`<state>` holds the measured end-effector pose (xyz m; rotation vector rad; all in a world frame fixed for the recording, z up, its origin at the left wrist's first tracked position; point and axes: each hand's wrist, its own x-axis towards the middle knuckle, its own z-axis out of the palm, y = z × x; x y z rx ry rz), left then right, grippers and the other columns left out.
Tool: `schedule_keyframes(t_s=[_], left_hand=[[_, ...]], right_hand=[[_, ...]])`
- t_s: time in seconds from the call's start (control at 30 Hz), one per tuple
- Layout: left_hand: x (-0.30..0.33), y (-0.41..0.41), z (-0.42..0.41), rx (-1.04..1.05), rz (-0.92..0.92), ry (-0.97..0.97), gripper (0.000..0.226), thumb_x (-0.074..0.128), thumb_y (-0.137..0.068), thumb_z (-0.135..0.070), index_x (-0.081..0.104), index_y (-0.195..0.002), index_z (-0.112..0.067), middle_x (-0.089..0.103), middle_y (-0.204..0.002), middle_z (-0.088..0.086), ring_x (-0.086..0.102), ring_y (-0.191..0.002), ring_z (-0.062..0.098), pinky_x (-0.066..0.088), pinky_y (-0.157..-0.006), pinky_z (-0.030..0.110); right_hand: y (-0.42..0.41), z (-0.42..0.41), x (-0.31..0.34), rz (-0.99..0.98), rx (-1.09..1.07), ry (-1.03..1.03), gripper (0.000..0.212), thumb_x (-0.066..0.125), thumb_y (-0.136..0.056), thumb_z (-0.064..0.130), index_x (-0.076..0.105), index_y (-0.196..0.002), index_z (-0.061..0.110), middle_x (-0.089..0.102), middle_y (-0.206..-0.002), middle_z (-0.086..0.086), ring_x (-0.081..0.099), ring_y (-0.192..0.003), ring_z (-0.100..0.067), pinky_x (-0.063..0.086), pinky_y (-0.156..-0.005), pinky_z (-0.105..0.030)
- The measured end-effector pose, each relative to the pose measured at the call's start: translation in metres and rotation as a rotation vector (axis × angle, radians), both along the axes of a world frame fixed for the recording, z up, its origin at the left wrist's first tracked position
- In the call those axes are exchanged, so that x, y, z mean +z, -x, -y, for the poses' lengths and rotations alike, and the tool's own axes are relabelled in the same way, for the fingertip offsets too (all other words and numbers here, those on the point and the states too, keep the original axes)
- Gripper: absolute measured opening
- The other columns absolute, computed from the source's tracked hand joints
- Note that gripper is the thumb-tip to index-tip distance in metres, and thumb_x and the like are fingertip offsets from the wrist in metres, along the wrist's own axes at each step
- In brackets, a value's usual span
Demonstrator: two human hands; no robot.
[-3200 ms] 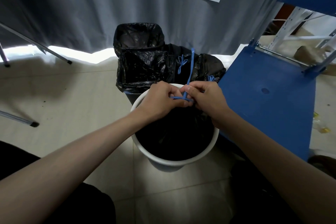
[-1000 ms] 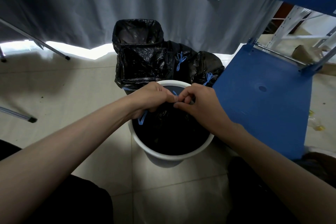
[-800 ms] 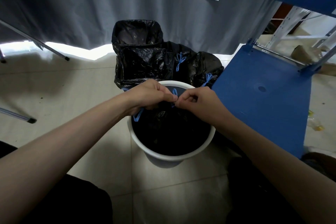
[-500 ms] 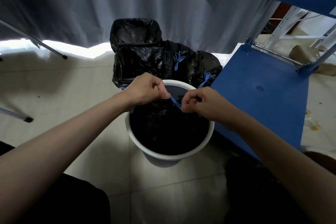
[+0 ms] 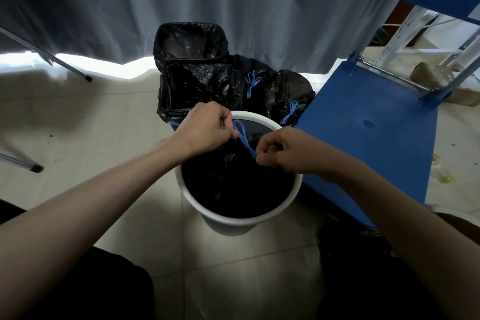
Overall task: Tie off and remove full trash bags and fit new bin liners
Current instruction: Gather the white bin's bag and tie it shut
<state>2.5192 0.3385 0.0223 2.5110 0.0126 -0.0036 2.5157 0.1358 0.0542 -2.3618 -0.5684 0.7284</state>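
A round white bin (image 5: 235, 219) stands on the tiled floor below me, holding a black trash bag (image 5: 233, 184). A blue drawstring (image 5: 244, 139) stretches between my two hands above the bag. My left hand (image 5: 207, 127) pinches its upper end near the bin's far rim. My right hand (image 5: 285, 150) pinches the lower end over the bin's right side. The string forms a loop beside the left hand. The bag's mouth below my hands is dark and hard to make out.
Behind the white bin stands a square bin with a black liner (image 5: 191, 60). Two tied black bags with blue bows (image 5: 270, 91) lie beside it. A blue cart platform (image 5: 371, 132) sits close on the right. A grey curtain (image 5: 130, 2) hangs behind.
My hands have drawn apart, left toward the far rim and right toward me, pulling the blue drawstring taut between them. Earlier they were pressed together working the string.
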Motion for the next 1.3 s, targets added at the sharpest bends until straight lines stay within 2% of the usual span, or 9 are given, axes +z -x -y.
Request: schedule_keyframes(t_s=[0.13,0.23,0.43,0.5,0.57,0.7,0.9,1.03,1.3], left_hand=[[0.000,-0.001,-0.002,0.004,-0.039,-0.054,0.029,0.080,-0.076,-0.032,0.060,-0.057,-0.025,0.061,-0.063,-0.009,0.059,-0.067,0.010,0.037,-0.062,0.023],[0.000,0.000,-0.003,-0.007,-0.057,-0.067,0.031,0.080,-0.077,-0.036,0.060,-0.056,-0.025,0.062,-0.064,-0.009,0.055,-0.064,0.003,0.035,-0.055,0.020],[0.002,0.002,-0.005,0.038,-0.040,-0.070,0.032,0.080,-0.076,-0.035,0.059,-0.055,-0.024,0.060,-0.062,-0.009,0.055,-0.063,0.006,0.036,-0.058,0.023],[-0.001,0.003,-0.004,0.065,-0.031,-0.082,0.032,0.080,-0.076,-0.035,0.059,-0.055,-0.024,0.060,-0.063,-0.009,0.057,-0.067,0.011,0.037,-0.063,0.024],[-0.005,0.003,-0.004,0.091,-0.018,-0.089,0.030,0.080,-0.075,-0.035,0.060,-0.056,-0.023,0.061,-0.063,-0.009,0.060,-0.070,0.015,0.041,-0.067,0.025],[-0.007,0.003,-0.003,0.100,-0.013,-0.090,0.028,0.081,-0.074,-0.036,0.063,-0.058,-0.021,0.063,-0.063,-0.008,0.062,-0.072,0.017,0.047,-0.069,0.029],[-0.008,0.005,-0.001,0.091,-0.043,-0.079,0.028,0.080,-0.074,-0.036,0.063,-0.057,-0.022,0.062,-0.065,-0.009,0.063,-0.077,0.019,0.052,-0.076,0.034],[-0.007,0.004,-0.002,0.099,-0.048,-0.067,0.026,0.080,-0.075,-0.034,0.065,-0.058,-0.020,0.061,-0.062,-0.011,0.062,-0.072,0.015,0.050,-0.071,0.031],[-0.014,0.004,-0.004,0.060,-0.125,-0.071,0.023,0.078,-0.076,-0.023,0.064,-0.058,-0.019,0.056,-0.056,-0.011,0.054,-0.062,0.008,0.033,-0.052,0.018]], right_hand=[[0.002,0.001,-0.007,-0.096,-0.185,-0.267,0.014,0.061,-0.095,0.021,0.067,-0.089,0.009,0.054,-0.069,-0.001,0.048,-0.055,-0.005,0.042,-0.052,-0.017],[0.003,-0.001,-0.015,-0.141,-0.349,-0.508,0.008,0.065,-0.092,0.014,0.067,-0.088,0.007,0.054,-0.070,-0.001,0.048,-0.058,-0.005,0.042,-0.050,-0.017],[0.006,-0.002,-0.024,-0.227,-0.323,-0.677,0.005,0.063,-0.093,0.008,0.064,-0.090,0.005,0.059,-0.075,-0.005,0.048,-0.064,-0.007,0.042,-0.051,-0.019],[0.007,0.000,-0.024,-0.241,-0.272,-0.664,0.004,0.061,-0.094,0.006,0.063,-0.093,0.002,0.060,-0.080,-0.009,0.050,-0.062,-0.008,0.043,-0.053,-0.018],[0.006,0.003,-0.023,-0.233,-0.232,-0.584,0.004,0.059,-0.095,0.004,0.062,-0.094,0.001,0.062,-0.072,-0.002,0.050,-0.057,-0.006,0.044,-0.054,-0.017],[0.002,0.009,-0.022,-0.207,-0.197,-0.408,0.013,0.058,-0.096,0.004,0.063,-0.085,0.009,0.062,-0.069,0.000,0.053,-0.055,-0.007,0.046,-0.056,-0.020],[-0.002,0.013,-0.022,-0.195,-0.179,-0.309,0.014,0.058,-0.095,0.005,0.064,-0.084,0.010,0.060,-0.071,-0.004,0.056,-0.058,-0.006,0.048,-0.057,-0.021],[-0.002,0.011,-0.022,-0.147,-0.189,-0.294,0.015,0.059,-0.095,0.006,0.064,-0.082,0.011,0.060,-0.071,-0.002,0.055,-0.058,-0.005,0.048,-0.058,-0.021],[0.003,0.008,-0.022,-0.026,-0.175,-0.180,0.010,0.065,-0.092,0.012,0.065,-0.081,0.012,0.064,-0.072,-0.004,0.056,-0.057,-0.010,0.049,-0.060,-0.021]])
